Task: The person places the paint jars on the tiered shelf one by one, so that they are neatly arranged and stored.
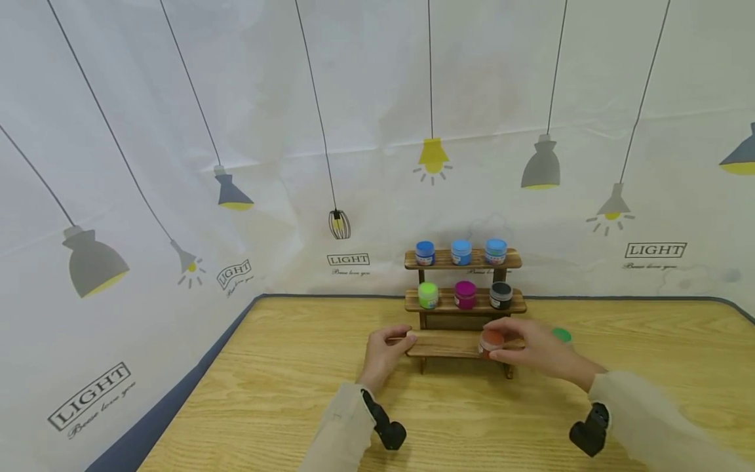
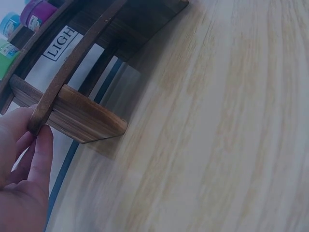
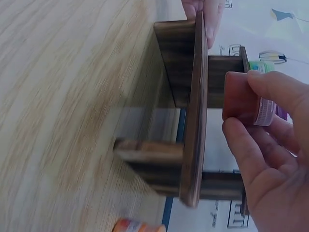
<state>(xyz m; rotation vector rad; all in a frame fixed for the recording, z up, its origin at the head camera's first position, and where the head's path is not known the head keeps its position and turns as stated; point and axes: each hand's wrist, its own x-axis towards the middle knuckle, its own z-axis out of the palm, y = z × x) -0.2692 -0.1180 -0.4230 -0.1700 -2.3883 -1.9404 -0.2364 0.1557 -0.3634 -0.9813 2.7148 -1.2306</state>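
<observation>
A three-tier wooden rack (image 1: pixel 463 305) stands on the table. Its top shelf carries three blue jars (image 1: pixel 461 252); the middle one carries a green jar (image 1: pixel 428 295), a magenta jar (image 1: pixel 464 294) and a black jar (image 1: pixel 501 295). My left hand (image 1: pixel 407 339) pinches the left end of the bottom shelf (image 2: pixel 82 116), thumb and fingers (image 2: pixel 42 145) on its edge. My right hand (image 1: pixel 501 342) grips a red jar (image 1: pixel 489 341) at the right part of the bottom shelf; in the right wrist view the red jar (image 3: pixel 239 94) sits between thumb and fingers just above the board (image 3: pixel 195 96).
A green-lidded jar (image 1: pixel 561 335) stands on the wooden table (image 1: pixel 283 393) behind my right hand. A blurred orange jar (image 3: pixel 133 225) lies low by the rack's foot. A lamp-printed backdrop (image 1: pixel 354 131) closes the back and left.
</observation>
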